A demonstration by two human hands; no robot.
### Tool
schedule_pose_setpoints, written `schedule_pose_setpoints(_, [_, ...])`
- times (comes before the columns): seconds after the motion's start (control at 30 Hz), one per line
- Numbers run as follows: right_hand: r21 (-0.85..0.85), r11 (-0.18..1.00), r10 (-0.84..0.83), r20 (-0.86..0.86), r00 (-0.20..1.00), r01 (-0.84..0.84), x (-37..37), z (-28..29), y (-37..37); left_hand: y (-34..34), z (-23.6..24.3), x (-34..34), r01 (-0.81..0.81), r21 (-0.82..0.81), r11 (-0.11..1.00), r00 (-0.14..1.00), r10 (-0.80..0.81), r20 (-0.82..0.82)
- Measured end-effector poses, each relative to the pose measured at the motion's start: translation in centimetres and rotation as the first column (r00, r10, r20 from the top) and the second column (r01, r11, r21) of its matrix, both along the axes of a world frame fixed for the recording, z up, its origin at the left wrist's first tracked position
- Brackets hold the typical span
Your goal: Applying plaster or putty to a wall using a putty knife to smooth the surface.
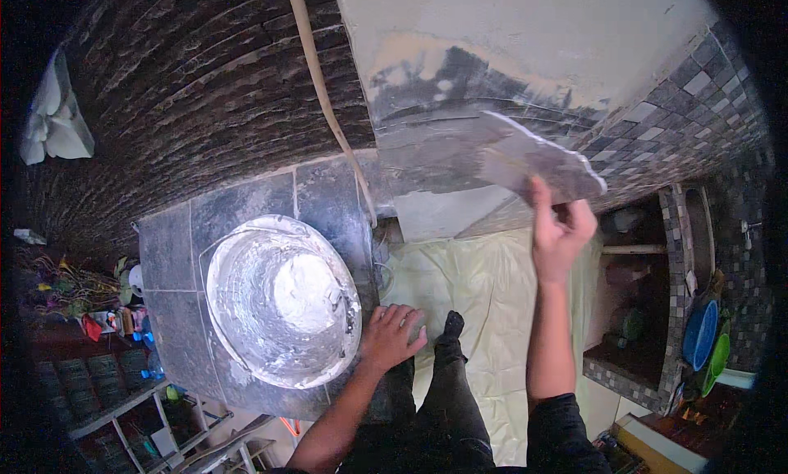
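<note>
My right hand [562, 236] is raised on the right, its thumb and fingers closed round a wide putty knife [533, 164]. White filler lines the blade's long far edge, which lies close to the wall or touches it; I cannot tell which. Beyond it, the wall [427, 150] has grey, dark and white smeared patches. Below the bucket's right side, my left hand [392, 334] leans on the edge of the dark tiled counter [168, 252] with its fingers apart and nothing held. A large bucket [246, 310] stands there, its inside coated white, with white filler [305, 292] at the bottom.
A wooden stick [316, 72] leans along the dark ridged wall. Pale plastic sheeting [484, 302] covers the floor by my feet. Mosaic-tiled shelving [624, 367] is at the right, with blue [700, 333] and green [718, 363] basins. A metal ladder [156, 429] lies lower left.
</note>
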State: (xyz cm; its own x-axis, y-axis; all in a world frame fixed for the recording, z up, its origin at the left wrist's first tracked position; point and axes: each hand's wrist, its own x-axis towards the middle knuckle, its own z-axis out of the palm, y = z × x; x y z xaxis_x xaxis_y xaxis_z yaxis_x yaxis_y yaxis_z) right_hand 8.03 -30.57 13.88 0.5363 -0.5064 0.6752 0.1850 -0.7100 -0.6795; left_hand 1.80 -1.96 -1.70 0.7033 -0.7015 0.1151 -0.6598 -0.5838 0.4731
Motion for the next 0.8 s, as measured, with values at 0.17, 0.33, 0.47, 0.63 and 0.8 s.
schedule_pose_setpoints(0.17, [0.085, 0.98, -0.182, -0.015, 0.983, 0.182, -2.8, 0.1, -5.5, -0.3, 0.5, 0.3, 0.015, -0.005, 1.0, 1.0, -0.015, 0.02])
schedule_pose_setpoints(0.33, [0.114, 0.963, -0.241, -0.031, 0.97, 0.243, -6.6, 0.2, -5.5, -0.4, 0.7, 0.5, 0.012, -0.031, 0.999, 0.997, -0.01, 0.078])
schedule_pose_setpoints(0.47, [0.213, 0.972, -0.105, -0.006, 0.995, 0.103, -5.6, 0.1, 0.4, 0.0, 0.7, 0.1, 0.005, -0.023, 1.0, 0.999, -0.004, 0.041])
schedule_pose_setpoints(0.63, [0.127, 0.99, 0.064, 0.016, 0.998, -0.066, -0.5, 1.1, 4.9, -0.2, 0.7, 0.2, 0.014, 0.005, 1.0, 1.0, -0.014, 0.009])
schedule_pose_setpoints(0.8, [0.06, 0.994, -0.087, -0.027, 0.996, 0.088, -0.1, 0.4, 1.5, 0.3, -0.1, 0.2, -0.009, -0.092, 0.996, 0.998, 0.014, 0.06])
